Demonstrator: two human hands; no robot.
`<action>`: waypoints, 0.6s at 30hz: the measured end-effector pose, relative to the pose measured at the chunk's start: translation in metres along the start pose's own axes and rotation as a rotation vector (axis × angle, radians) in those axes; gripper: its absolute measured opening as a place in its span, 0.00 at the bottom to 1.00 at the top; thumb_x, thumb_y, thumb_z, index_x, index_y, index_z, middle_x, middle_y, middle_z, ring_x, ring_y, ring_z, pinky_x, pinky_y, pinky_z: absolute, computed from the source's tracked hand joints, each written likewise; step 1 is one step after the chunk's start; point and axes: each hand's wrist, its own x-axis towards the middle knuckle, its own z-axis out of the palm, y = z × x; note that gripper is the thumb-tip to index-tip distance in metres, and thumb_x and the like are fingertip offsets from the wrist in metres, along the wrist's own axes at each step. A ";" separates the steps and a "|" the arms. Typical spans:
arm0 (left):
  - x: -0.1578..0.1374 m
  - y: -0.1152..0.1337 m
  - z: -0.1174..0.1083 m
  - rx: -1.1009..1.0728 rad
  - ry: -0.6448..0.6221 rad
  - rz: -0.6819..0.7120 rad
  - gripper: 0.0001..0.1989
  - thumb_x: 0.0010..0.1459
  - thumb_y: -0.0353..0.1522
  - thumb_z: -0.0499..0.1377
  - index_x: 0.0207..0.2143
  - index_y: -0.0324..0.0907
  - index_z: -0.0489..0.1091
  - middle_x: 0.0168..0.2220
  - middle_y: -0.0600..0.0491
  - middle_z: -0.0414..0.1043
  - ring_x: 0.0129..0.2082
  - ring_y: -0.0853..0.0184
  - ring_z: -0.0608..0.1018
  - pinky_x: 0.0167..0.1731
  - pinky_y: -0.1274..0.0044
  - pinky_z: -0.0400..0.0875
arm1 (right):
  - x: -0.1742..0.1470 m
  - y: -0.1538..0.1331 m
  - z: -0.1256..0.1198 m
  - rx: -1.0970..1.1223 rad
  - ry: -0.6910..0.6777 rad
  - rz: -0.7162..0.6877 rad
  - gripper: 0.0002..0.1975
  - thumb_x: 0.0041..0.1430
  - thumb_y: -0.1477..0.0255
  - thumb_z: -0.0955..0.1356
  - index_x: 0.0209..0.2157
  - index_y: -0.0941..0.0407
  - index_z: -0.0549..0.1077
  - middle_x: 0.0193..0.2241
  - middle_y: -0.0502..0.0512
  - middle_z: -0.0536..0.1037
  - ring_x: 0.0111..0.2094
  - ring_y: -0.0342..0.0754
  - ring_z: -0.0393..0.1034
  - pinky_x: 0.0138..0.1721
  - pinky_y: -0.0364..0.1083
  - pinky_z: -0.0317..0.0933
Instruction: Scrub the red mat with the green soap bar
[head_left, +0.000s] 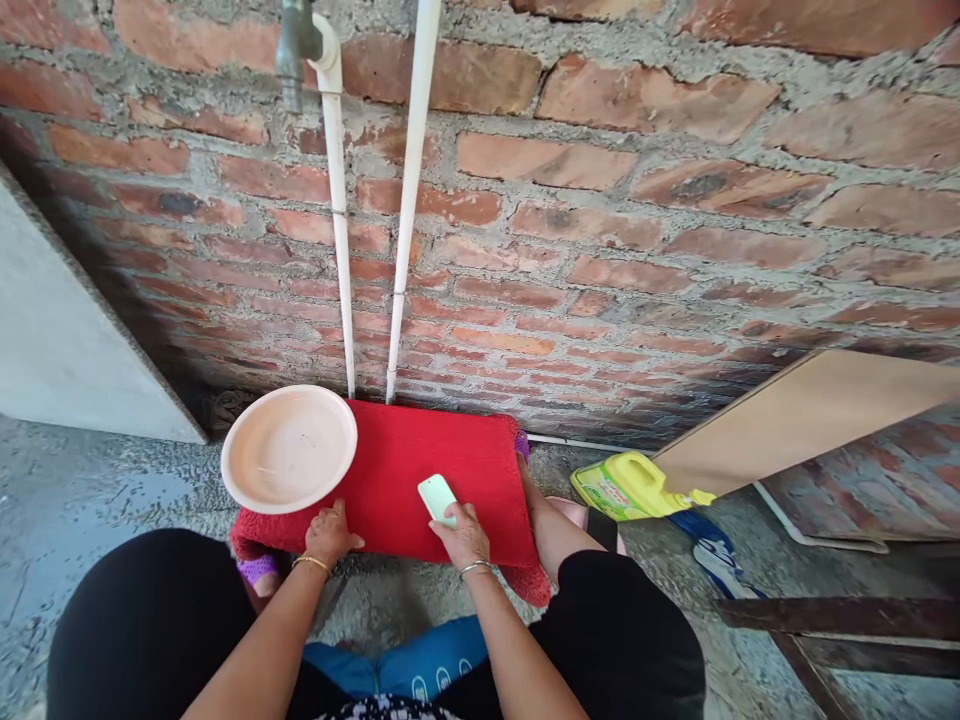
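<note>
A red mat point(442, 450) lies spread in front of me, its rough-piled edges hanging down at both ends. My left hand point(330, 535) rests on its near left edge, thumb stretched away from the fingers, pressing down without lifting anything. In my right hand point(463, 538) is a pale green scrub brush point(436, 495), oblong with rounded corners and a small slot near its far end. The brush lies over the right half of the mat; its underside is hidden. A pale pink basin point(289, 450) sits on the mat's left end, just beyond my left hand.
Behind stands a brick wall point(547, 230) with white pipes point(409, 200) and a tap point(294, 55). At right, a yellow jug point(630, 487) lies on its side by a leaning board point(795, 420). My knees flank the mat. Wet concrete floor point(97, 510) shows at left.
</note>
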 end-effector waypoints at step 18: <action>0.005 -0.001 0.015 -0.121 0.106 -0.002 0.29 0.41 0.35 0.64 0.48 0.40 0.62 0.48 0.40 0.71 0.48 0.54 0.75 0.44 0.68 0.69 | 0.009 0.016 -0.027 -0.005 -0.054 0.105 0.10 0.54 0.63 0.66 0.36 0.54 0.70 0.41 0.55 0.68 0.37 0.47 0.70 0.37 0.44 0.58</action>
